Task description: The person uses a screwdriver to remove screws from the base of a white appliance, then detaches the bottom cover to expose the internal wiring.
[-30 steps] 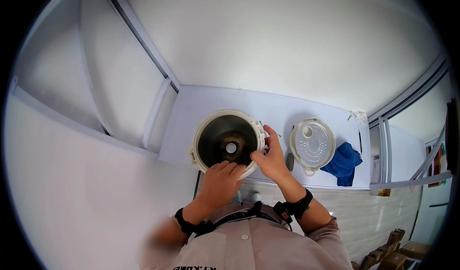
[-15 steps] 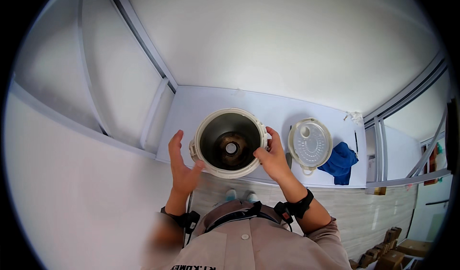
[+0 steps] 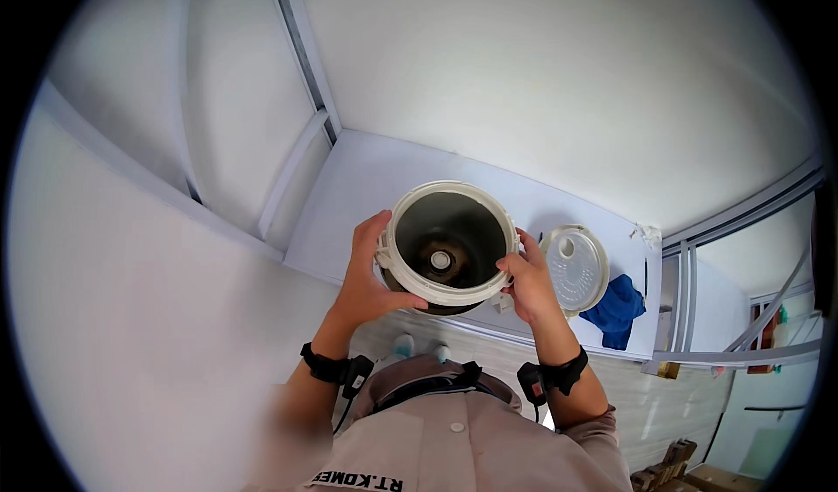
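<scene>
Left hand [image 3: 367, 282] clasping cooker [image 3: 454, 214] side; right hand [image 3: 531, 287] pinching rim. Risk: if right pinch slips, cooker may tip against nearby lid [image 3: 580, 270].

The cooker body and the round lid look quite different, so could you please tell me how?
The cooker body is held between the left hand and right hand; the round lid lies on the table. The cooker body is deep and dark grey inside; the round lid is shallow, with a pale patterned face. The cooker body looks wider than the round lid. Both have round, off-white rims.
</scene>
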{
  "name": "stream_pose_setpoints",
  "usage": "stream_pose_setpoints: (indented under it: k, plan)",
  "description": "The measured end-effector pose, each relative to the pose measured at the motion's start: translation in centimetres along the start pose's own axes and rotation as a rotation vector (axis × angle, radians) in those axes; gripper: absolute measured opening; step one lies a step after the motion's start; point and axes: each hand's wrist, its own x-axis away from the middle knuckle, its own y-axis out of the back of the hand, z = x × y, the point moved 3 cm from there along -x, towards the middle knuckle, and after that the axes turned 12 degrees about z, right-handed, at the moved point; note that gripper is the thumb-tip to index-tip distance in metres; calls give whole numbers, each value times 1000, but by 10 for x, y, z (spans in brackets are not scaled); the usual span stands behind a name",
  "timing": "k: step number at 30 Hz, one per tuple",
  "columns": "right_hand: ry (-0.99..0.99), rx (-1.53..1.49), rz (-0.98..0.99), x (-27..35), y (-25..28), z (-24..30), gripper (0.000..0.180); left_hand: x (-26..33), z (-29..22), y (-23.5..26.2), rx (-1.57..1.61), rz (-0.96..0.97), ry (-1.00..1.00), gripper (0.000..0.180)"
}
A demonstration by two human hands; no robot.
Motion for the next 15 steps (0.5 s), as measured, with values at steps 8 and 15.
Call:
stream_pose_setpoints:
  k: [8, 15]
  plan:
    - [131, 404, -21, 8, -3, 8, 88, 15, 1, -8, -111, 53, 77, 144]
    - [176, 589, -33, 16, -13, 20, 76, 21, 4, -8, -107, 38, 79, 149]
